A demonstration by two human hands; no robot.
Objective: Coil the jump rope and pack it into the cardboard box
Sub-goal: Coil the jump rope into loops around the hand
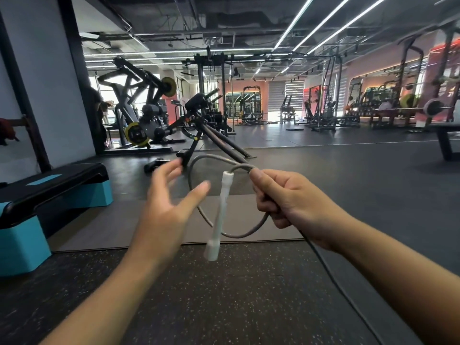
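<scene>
The jump rope [245,232] is a grey cord looped into a rough circle in front of me, with a white handle [220,215] hanging down from the top of the loop. My right hand [286,202] is closed around the cord where the loop crosses. A dark strand trails from under that hand down to the lower right. My left hand [169,202] is just left of the loop with its fingers spread, holding nothing. No cardboard box is in view.
A black and teal aerobic step [49,195] stands at the left. Gym machines [149,115] and a slanted black bench frame [211,135] fill the floor ahead, with racks [323,108] further back. A dark bench [445,143] sits at the right edge.
</scene>
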